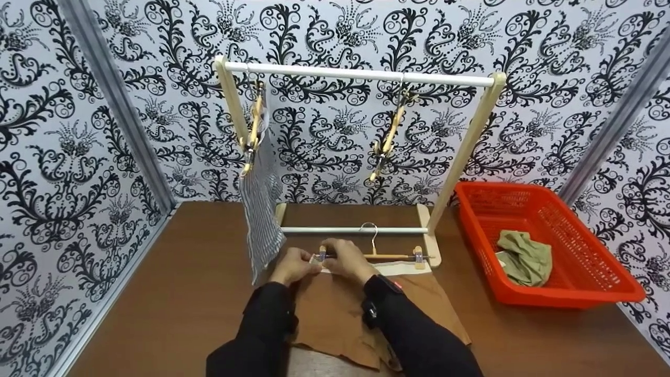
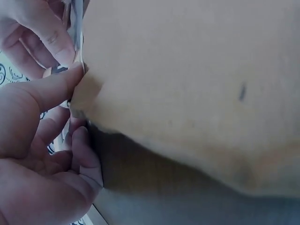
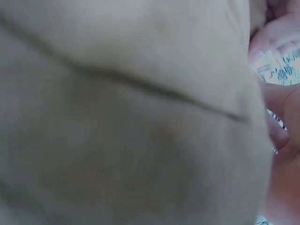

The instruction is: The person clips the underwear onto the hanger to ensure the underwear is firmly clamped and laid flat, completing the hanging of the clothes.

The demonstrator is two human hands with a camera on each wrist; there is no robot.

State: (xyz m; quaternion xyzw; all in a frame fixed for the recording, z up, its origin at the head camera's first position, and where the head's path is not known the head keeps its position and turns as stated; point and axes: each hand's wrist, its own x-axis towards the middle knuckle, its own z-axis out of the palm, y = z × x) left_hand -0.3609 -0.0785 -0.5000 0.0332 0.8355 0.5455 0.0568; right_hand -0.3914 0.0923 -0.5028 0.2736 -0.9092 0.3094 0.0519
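A brown garment (image 1: 335, 309) with a cream waistband (image 1: 400, 268) lies spread on the table. My left hand (image 1: 294, 265) pinches the waistband's left corner between thumb and finger; the left wrist view shows this corner of the brown cloth (image 2: 187, 84) close up. Just beside it, my right hand (image 1: 346, 259) grips the left clip (image 1: 322, 252) of a wooden clip hanger (image 1: 390, 256). The hanger's right clip (image 1: 419, 259) sits over the right part of the waistband. In the right wrist view, blurred cloth (image 3: 140, 150) covers most of the right hand's work.
Behind the hands stands a wooden rack with a white top rail (image 1: 324, 71). A striped cloth (image 1: 261, 209) hangs from its left hanger; another clip hanger (image 1: 390, 133) hangs bare. To the right, a red basket (image 1: 570, 293) holds a crumpled olive-green cloth (image 1: 526, 259).
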